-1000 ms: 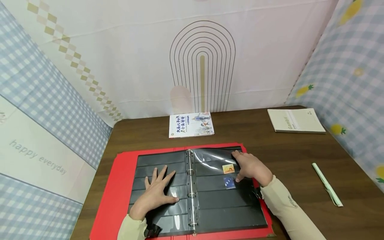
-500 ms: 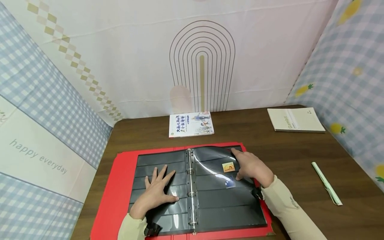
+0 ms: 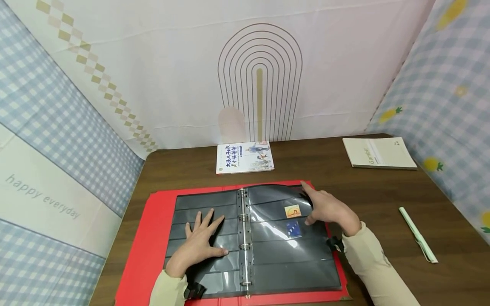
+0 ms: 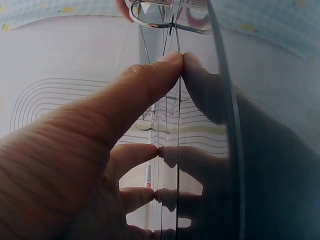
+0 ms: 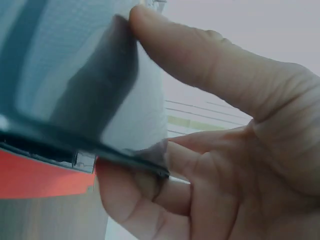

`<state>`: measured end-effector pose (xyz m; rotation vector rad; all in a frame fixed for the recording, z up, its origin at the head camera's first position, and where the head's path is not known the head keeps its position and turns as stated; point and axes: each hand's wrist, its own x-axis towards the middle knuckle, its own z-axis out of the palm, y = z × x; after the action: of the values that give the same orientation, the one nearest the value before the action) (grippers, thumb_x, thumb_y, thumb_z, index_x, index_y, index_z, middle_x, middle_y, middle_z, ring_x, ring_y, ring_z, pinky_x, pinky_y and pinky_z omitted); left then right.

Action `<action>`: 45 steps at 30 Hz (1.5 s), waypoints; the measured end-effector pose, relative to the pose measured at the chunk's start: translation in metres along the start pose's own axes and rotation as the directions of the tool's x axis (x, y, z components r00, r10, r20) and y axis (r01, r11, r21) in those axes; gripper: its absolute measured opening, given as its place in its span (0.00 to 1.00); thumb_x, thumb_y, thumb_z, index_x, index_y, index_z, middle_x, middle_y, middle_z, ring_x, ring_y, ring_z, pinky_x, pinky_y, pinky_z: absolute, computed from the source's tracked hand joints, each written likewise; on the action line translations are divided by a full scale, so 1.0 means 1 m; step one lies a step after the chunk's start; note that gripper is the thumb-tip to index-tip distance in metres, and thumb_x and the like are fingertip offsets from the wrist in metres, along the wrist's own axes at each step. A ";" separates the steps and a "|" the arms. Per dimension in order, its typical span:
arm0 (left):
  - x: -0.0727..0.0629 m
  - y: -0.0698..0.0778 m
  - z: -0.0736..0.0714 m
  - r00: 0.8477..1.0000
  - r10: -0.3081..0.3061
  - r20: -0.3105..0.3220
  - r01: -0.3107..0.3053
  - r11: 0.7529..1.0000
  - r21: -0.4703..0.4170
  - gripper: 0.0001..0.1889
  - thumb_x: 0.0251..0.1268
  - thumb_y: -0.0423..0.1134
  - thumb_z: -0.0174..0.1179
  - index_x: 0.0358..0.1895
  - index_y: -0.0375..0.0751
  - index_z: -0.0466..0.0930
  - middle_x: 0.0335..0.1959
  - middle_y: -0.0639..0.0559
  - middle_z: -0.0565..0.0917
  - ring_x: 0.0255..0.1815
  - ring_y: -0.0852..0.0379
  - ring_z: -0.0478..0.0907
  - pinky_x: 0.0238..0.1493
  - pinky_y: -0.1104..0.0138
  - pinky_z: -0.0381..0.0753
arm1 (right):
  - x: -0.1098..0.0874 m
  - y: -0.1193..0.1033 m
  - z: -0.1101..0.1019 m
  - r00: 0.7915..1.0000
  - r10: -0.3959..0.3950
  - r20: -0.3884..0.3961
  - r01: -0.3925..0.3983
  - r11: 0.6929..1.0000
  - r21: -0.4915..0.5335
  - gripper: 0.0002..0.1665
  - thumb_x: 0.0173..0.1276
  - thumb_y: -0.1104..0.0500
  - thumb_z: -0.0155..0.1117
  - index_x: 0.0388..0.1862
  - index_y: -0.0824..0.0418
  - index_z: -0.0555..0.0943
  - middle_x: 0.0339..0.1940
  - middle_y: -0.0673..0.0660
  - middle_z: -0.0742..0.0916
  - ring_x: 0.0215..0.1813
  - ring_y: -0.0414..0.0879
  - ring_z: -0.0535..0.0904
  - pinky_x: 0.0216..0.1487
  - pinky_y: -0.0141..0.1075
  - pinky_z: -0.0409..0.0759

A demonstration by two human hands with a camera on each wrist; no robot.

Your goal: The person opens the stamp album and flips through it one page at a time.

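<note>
An open red ring binder (image 3: pixel 139 242) lies on the table, holding black stamp album pages with clear strips. On the left page (image 3: pixel 226 276) my left hand (image 3: pixel 197 248) rests with its fingers spread; their tips touch the glossy surface in the left wrist view. My right hand (image 3: pixel 331 208) grips the outer upper edge of the right page (image 3: pixel 294 270). In the right wrist view the thumb (image 5: pixel 185 52) is on top of the sheet and curled fingers are beneath its edge. An orange-yellow stamp (image 3: pixel 292 211) and a blue stamp (image 3: pixel 294 229) sit in the right page's strips.
Metal rings (image 3: pixel 245 246) run down the binder's middle. Behind it lies a white picture book (image 3: pixel 245 157). A pale notebook (image 3: pixel 379 153) is at the back right, and a light green pen (image 3: pixel 417 233) lies to the right. Cloth hangs around the table.
My right hand has shifted slightly right and up with the page's edge, and the shine on the right page has moved downward. The left hand stays in place.
</note>
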<state>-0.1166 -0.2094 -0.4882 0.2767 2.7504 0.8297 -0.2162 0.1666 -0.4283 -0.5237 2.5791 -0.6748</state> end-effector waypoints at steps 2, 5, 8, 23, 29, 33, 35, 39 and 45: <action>0.001 0.000 -0.001 1.000 0.006 -0.002 -0.006 1.000 0.006 0.51 0.48 0.52 0.79 0.77 0.45 0.65 0.81 0.37 0.50 0.79 0.27 0.33 0.65 0.25 0.30 | -0.001 0.002 -0.003 1.000 -0.023 -0.004 0.023 1.000 0.020 0.71 0.46 0.64 0.83 0.81 0.71 0.47 0.73 0.74 0.70 0.66 0.68 0.72 0.61 0.57 0.74; 0.003 -0.001 -0.001 1.000 0.008 0.001 -0.008 1.000 0.009 0.50 0.48 0.52 0.79 0.77 0.46 0.65 0.81 0.37 0.50 0.79 0.28 0.32 0.65 0.25 0.30 | -0.004 0.005 -0.007 0.998 -0.058 -0.004 0.058 0.997 0.059 0.72 0.47 0.66 0.82 0.81 0.71 0.45 0.75 0.75 0.67 0.68 0.67 0.71 0.61 0.57 0.73; 0.003 -0.002 -0.001 1.000 0.002 0.007 -0.002 1.000 0.007 0.50 0.49 0.51 0.79 0.77 0.46 0.65 0.82 0.37 0.50 0.80 0.28 0.32 0.65 0.25 0.29 | -0.007 0.007 -0.009 0.996 -0.092 0.002 0.092 0.992 0.090 0.72 0.47 0.67 0.82 0.82 0.71 0.43 0.75 0.76 0.64 0.67 0.66 0.71 0.61 0.57 0.73; 0.001 -0.002 0.000 1.000 -0.014 0.013 0.013 1.000 0.005 0.50 0.50 0.51 0.79 0.78 0.47 0.64 0.82 0.38 0.49 0.80 0.30 0.31 0.66 0.26 0.28 | -0.025 0.012 -0.003 0.970 -0.225 -0.088 0.237 0.955 0.177 0.68 0.52 0.77 0.72 0.83 0.65 0.41 0.81 0.74 0.50 0.77 0.69 0.54 0.68 0.63 0.63; 0.000 -0.002 -0.001 1.000 -0.005 0.010 0.005 1.000 -0.002 0.50 0.50 0.51 0.79 0.78 0.47 0.64 0.82 0.38 0.49 0.80 0.29 0.31 0.66 0.26 0.28 | -0.035 0.010 0.000 0.971 -0.219 -0.100 0.235 0.949 0.211 0.65 0.54 0.80 0.68 0.84 0.64 0.42 0.81 0.75 0.42 0.52 0.60 0.78 0.52 0.49 0.76; 0.001 -0.002 -0.001 1.000 -0.007 0.010 0.007 1.000 -0.006 0.50 0.50 0.51 0.79 0.78 0.47 0.64 0.82 0.38 0.48 0.80 0.30 0.30 0.66 0.26 0.27 | -0.040 0.010 0.001 0.979 -0.184 -0.090 0.202 0.946 0.252 0.65 0.55 0.79 0.68 0.84 0.61 0.42 0.80 0.76 0.38 0.25 0.46 0.67 0.30 0.37 0.71; 0.002 -0.003 -0.001 1.000 -0.007 0.011 0.007 1.000 -0.006 0.50 0.50 0.51 0.79 0.78 0.47 0.64 0.82 0.38 0.48 0.80 0.30 0.30 0.66 0.26 0.28 | -0.042 0.010 0.003 0.979 -0.181 -0.092 0.199 0.949 0.247 0.65 0.54 0.79 0.68 0.84 0.61 0.43 0.80 0.77 0.41 0.25 0.45 0.67 0.30 0.37 0.71; 0.002 -0.003 0.000 1.000 -0.009 0.010 0.009 1.000 -0.001 0.50 0.49 0.52 0.79 0.78 0.47 0.65 0.82 0.38 0.49 0.80 0.29 0.31 0.66 0.26 0.29 | -0.046 0.010 0.005 0.980 -0.185 -0.069 0.195 0.955 0.222 0.63 0.54 0.78 0.68 0.84 0.62 0.46 0.47 0.70 0.82 0.21 0.42 0.65 0.31 0.36 0.71; 0.001 -0.003 0.000 1.000 -0.007 0.010 0.007 1.000 -0.001 0.50 0.49 0.52 0.79 0.77 0.46 0.65 0.82 0.37 0.50 0.80 0.29 0.31 0.66 0.26 0.29 | -0.050 0.009 0.009 0.982 -0.184 -0.048 0.190 0.946 0.261 0.55 0.53 0.79 0.65 0.80 0.66 0.56 0.16 0.47 0.67 0.17 0.38 0.63 0.25 0.33 0.68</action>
<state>-0.1179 -0.2114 -0.4904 0.2706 2.7406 0.8253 -0.1718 0.1932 -0.4251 -0.6797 2.4258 -1.0786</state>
